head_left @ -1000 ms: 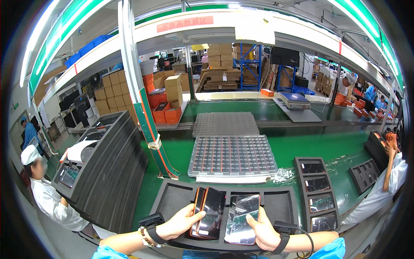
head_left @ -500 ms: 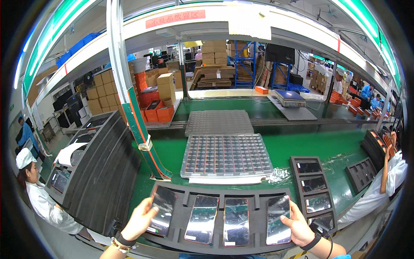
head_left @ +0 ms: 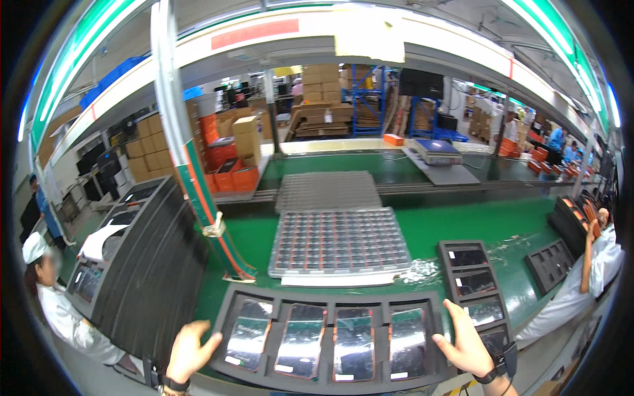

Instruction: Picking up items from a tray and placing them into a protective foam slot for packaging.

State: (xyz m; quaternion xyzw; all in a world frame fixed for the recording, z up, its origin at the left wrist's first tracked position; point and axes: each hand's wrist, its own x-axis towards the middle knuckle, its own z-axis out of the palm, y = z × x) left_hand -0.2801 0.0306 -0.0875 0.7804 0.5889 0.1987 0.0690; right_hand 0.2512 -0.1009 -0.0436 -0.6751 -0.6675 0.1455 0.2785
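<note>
A black foam tray [head_left: 329, 298] lies in front of me, with several dark-screened smartphones in a row in its slots. The leftmost phone [head_left: 249, 332] and the rightmost phone [head_left: 407, 340] both sit in their slots. Left of the tray, my left hand [head_left: 189, 351] is empty, thumb and fingers apart, close to the tray's edge. My right hand [head_left: 467, 343] is likewise open and empty at the right edge, thumb toward the tray. Whether either hand touches the foam I cannot tell.
A second foam tray [head_left: 444, 264] holding phones stands to the right. Behind my tray is a clear plastic tray of small parts [head_left: 340, 241]. A tall stack of black trays [head_left: 155, 270] rises at left, near a post [head_left: 198, 188]. Co-workers [head_left: 69, 310] are at both sides.
Both hands have let go of the end phones and moved outward past the tray's sides. The leftmost phone, tilted in my left hand before, now lies in its slot. The view has shifted slightly.
</note>
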